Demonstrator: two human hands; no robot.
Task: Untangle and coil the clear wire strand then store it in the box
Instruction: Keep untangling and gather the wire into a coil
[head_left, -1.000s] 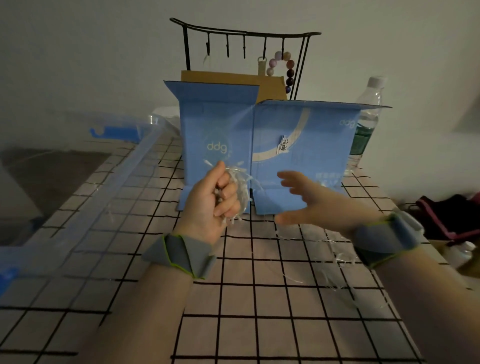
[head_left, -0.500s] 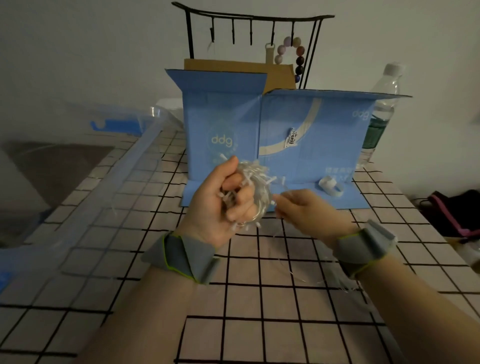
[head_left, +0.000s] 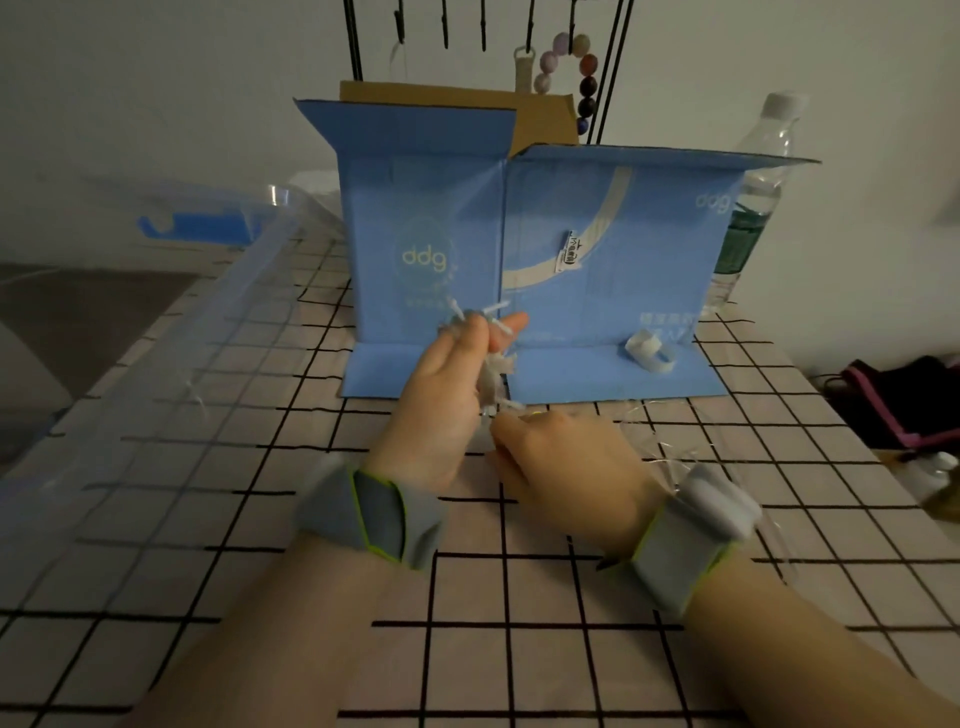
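Observation:
My left hand (head_left: 447, 395) is closed around a bundle of clear wire strand (head_left: 491, 371) with small white tips sticking out above and beside the fingers. My right hand (head_left: 566, 457) sits just below and right of it, fingers pinched on the strand where it leaves the bundle. A loose tail of the clear wire (head_left: 670, 441) trails right over the checked tablecloth, past my right wrist. The blue cardboard box (head_left: 597, 249) stands open behind the hands, its front flap flat on the table.
A clear plastic bin (head_left: 156, 364) with a blue latch lies along the left. A white tape roll (head_left: 647, 348) rests on the box flap. A water bottle (head_left: 753, 197) stands at the right; a black hook rack with beads (head_left: 587, 78) behind the box.
My left hand turned, so the bundle now shows on its right side. My right hand came in from open and apart, pinched the strand and dropped below the bundle. The view moved closer.

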